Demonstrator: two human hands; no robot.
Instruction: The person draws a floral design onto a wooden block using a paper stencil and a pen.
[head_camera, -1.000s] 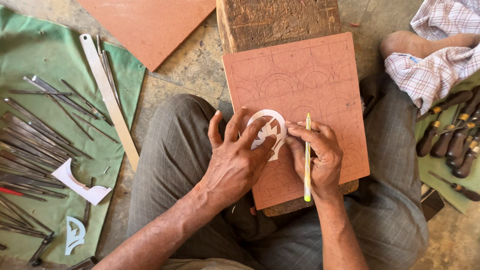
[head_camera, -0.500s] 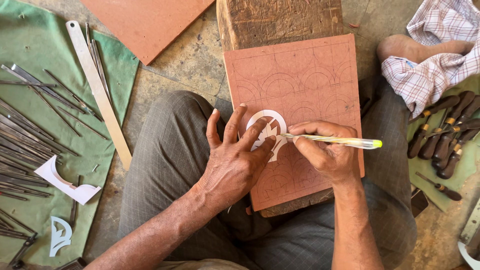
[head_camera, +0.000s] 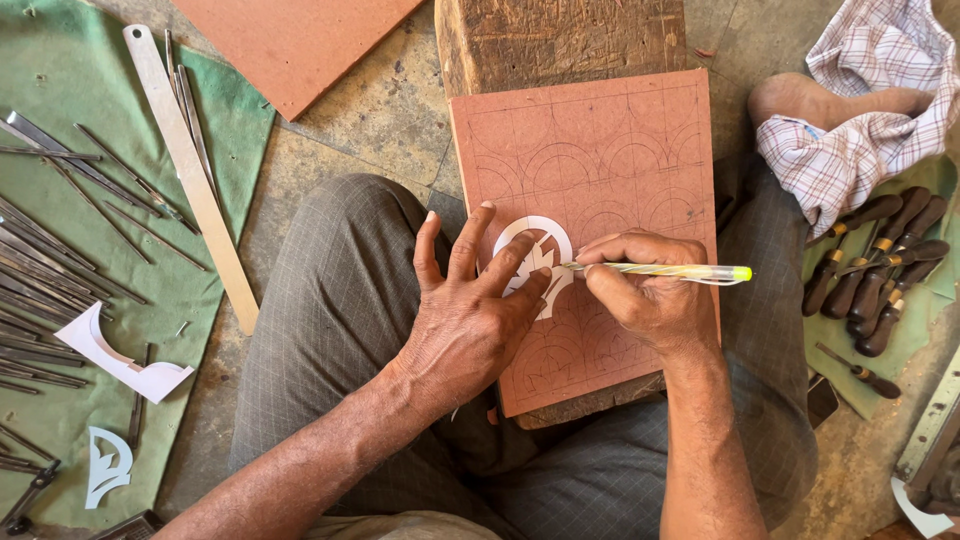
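Observation:
A reddish-brown board with pencilled arch patterns lies on a wooden block across my lap. A white paper stencil with a leaf cut-out rests on the board. My left hand presses flat on the stencil, fingers spread. My right hand grips a yellow-green pen, held nearly level, its tip touching the stencil's right edge.
A green cloth at left carries several thin metal tools, a steel ruler and white paper stencils. A second reddish board lies at the top. Wooden-handled chisels and a checked cloth are at right.
My right hand has swung the pen from upright to nearly level and brought its tip against the stencil. My left hand stays pressed on the stencil.

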